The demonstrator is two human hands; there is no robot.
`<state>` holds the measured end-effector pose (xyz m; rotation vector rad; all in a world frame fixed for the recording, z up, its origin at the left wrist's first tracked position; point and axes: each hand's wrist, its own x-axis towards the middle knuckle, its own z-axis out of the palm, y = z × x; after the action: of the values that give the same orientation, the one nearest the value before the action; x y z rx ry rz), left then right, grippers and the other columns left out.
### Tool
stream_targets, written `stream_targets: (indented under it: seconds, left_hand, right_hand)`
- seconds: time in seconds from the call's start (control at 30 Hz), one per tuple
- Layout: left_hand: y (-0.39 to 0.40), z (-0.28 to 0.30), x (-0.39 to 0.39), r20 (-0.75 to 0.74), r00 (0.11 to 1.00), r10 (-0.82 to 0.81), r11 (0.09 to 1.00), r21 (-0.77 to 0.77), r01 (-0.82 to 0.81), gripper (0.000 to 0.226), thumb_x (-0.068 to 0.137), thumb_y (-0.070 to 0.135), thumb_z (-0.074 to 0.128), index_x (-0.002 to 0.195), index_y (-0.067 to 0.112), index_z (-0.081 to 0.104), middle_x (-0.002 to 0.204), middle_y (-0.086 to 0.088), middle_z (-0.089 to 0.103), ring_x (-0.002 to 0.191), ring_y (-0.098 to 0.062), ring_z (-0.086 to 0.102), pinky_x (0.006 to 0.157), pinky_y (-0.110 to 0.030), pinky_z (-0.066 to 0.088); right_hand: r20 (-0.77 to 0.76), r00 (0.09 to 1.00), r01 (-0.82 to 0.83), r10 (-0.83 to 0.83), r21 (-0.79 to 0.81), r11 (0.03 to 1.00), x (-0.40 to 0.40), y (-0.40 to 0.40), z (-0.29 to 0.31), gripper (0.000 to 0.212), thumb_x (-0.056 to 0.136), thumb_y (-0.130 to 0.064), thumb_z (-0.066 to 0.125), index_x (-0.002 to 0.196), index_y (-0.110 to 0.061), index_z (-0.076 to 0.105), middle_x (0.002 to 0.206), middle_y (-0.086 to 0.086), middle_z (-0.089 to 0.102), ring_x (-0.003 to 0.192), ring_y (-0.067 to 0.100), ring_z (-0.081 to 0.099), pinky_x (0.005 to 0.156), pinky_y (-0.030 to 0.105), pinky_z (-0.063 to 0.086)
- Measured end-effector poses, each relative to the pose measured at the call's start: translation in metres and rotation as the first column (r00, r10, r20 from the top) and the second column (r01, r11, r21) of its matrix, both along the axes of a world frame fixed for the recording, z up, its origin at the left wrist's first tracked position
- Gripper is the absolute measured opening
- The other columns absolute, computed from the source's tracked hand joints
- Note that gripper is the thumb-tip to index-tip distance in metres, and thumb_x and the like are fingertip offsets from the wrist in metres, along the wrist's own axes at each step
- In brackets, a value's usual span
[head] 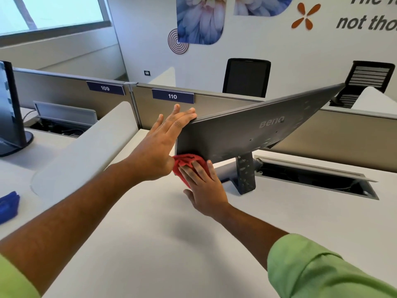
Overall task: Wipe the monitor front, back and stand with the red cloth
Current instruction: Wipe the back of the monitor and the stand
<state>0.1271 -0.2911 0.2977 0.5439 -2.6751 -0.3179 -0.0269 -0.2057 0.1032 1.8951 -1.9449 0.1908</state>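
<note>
Grey matte plastic monitor, its back panel with the raised BenQ lettering turned toward the camera, stands on a white desk on a slim grey stand and its flat foot. Its long axis runs from the near left corner up and away to the right, so the screen side faces the beige partition bearing the dark label "110".

Just right of the stand a cable tray lies open in the desk, its metal lid tipped up, dark inside. A curved white divider separates this desk from the neighbouring one, where a second dark monitor stands and a blue cloth lies at the frame's left edge. Two black mesh chairs stand beyond the partition, before a wall with flower prints.

The left hand is flat, fingers straight, resting over the monitor's upper left corner. The right hand, fingers also straight and spread, presses a crumpled red cloth against the lower left corner of the back panel. Green sleeves show on both arms.
</note>
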Motion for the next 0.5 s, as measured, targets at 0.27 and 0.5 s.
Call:
stream_targets:
  seconds: [0.27, 0.5]
  left_hand:
    - [-0.003, 0.003, 0.000, 0.014, 1.000, 0.001, 1.000, 0.008, -0.001, 0.119, 0.070, -0.016, 0.068, 0.159, 0.034, 0.007, 0.169, 0.014, -0.001, 0.154, -0.014, -0.017, 0.126, -0.049, -0.003]
    - [-0.009, -0.003, -0.009, -0.066, 0.998, -0.019, 1.000, -0.001, 0.019, 0.116, 0.073, -0.008, 0.077, 0.158, 0.034, 0.010, 0.168, 0.015, 0.003, 0.149, -0.001, -0.020, 0.125, -0.045, -0.004]
  right_hand:
    - [-0.551, 0.831, 0.093, 0.076, 0.272, 0.958, -0.050, -0.011, -0.035, 0.083, 0.108, -0.040, 0.033, 0.160, -0.010, -0.025, 0.170, 0.006, -0.032, 0.157, 0.027, -0.030, 0.116, 0.061, -0.033]
    - [-0.213, 0.976, -0.082, 0.045, -0.166, 0.983, -0.038, -0.005, 0.013, 0.076, 0.106, -0.049, 0.048, 0.168, -0.019, 0.016, 0.172, -0.003, 0.030, 0.159, 0.022, 0.014, 0.129, 0.050, -0.013]
